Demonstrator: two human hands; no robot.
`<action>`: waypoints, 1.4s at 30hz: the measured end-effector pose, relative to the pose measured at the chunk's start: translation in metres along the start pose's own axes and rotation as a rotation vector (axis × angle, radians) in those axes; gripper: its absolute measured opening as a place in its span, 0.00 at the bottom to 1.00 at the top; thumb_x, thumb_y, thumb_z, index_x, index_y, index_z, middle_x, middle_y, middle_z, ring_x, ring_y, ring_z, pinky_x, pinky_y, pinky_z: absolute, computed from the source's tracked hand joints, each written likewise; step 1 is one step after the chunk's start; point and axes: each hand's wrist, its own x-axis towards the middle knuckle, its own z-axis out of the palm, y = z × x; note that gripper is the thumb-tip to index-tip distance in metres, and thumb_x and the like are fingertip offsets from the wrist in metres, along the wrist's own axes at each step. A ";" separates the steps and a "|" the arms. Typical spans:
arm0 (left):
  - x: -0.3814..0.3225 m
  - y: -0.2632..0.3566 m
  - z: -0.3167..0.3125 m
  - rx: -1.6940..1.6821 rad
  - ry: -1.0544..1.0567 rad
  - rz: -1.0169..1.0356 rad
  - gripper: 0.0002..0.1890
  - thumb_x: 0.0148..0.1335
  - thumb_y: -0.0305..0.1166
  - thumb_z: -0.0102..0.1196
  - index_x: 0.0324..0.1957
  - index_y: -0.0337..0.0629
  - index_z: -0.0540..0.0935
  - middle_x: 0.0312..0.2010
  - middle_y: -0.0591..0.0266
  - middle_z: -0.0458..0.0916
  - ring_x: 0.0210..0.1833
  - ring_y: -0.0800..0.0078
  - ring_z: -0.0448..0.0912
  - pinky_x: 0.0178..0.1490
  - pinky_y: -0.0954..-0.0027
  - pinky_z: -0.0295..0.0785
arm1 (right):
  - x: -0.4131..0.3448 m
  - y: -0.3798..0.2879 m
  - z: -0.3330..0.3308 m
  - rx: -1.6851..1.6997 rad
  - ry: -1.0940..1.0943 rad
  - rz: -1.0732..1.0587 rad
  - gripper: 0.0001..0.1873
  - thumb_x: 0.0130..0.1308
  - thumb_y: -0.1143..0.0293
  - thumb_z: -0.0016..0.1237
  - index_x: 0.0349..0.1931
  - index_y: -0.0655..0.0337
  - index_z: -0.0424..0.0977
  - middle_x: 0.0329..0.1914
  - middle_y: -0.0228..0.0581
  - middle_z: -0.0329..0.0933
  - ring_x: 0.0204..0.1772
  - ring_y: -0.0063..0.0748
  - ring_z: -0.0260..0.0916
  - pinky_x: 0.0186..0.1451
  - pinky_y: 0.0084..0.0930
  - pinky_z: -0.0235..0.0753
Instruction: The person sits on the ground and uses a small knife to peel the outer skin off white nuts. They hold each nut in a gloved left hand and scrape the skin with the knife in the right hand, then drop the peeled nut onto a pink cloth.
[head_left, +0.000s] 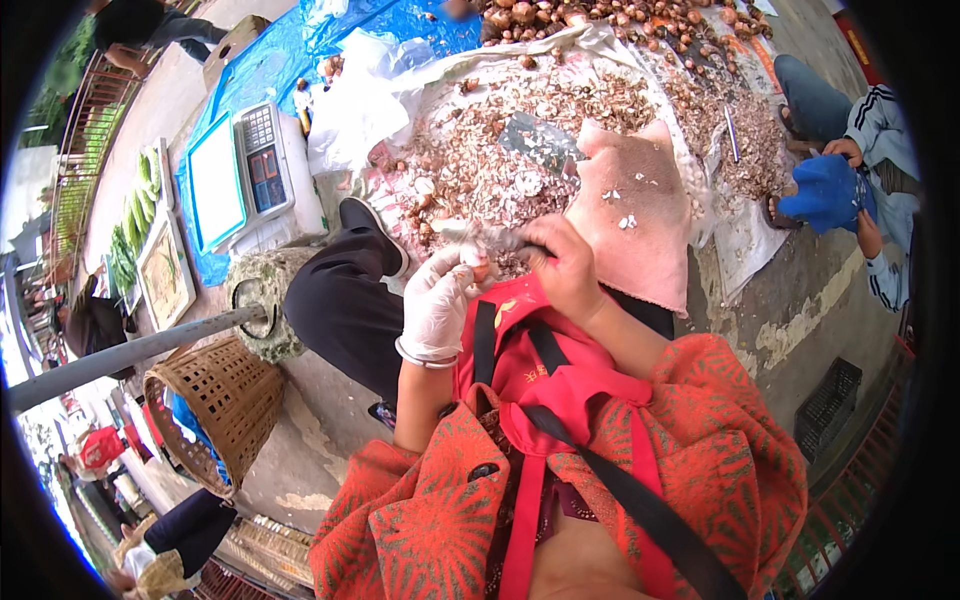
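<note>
My left hand (435, 304), in a thin white glove, pinches a small, partly peeled corm (478, 268) in front of my red apron (517, 341). In my bare right hand (559, 251) is the handle of a knife; its blade (491, 237) is blurred and points left, close against the corm. Beyond both hands spreads a thick layer of peelings (480, 142) on a pale sheet. A pink towel (634, 210) with a few white scraps lies over my right leg. Among the peelings rests a dark flat sheet (538, 139), perhaps plastic.
A digital scale (259, 161) stands left on blue plastic (281, 56). Brown corms (555, 15) are heaped at the far side. To the left are a metal pole (135, 352) in a stone base and a woven basket (225, 405). At right, a person holds blue cloth (817, 187).
</note>
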 end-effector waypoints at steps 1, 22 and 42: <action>0.006 0.003 -0.002 -0.037 -0.116 0.016 0.09 0.64 0.25 0.55 0.45 0.34 0.79 0.41 0.59 0.81 0.44 0.69 0.80 0.49 0.67 0.76 | 0.003 0.012 -0.003 -0.043 0.032 0.042 0.14 0.56 0.84 0.57 0.43 0.65 0.78 0.39 0.41 0.74 0.41 0.37 0.74 0.46 0.27 0.75; -0.006 0.003 0.017 0.289 0.189 0.173 0.17 0.58 0.20 0.63 0.50 0.29 0.77 0.42 0.56 0.83 0.44 0.71 0.81 0.51 0.70 0.76 | -0.003 0.005 0.000 0.013 -0.017 0.143 0.09 0.57 0.81 0.58 0.40 0.68 0.77 0.37 0.41 0.75 0.39 0.36 0.74 0.44 0.27 0.74; 0.003 0.018 0.026 0.319 0.191 0.265 0.19 0.53 0.13 0.61 0.44 0.38 0.70 0.43 0.58 0.79 0.47 0.71 0.81 0.52 0.70 0.76 | 0.004 -0.018 -0.006 0.055 0.004 0.038 0.09 0.59 0.80 0.57 0.41 0.67 0.77 0.35 0.42 0.75 0.39 0.34 0.74 0.43 0.26 0.73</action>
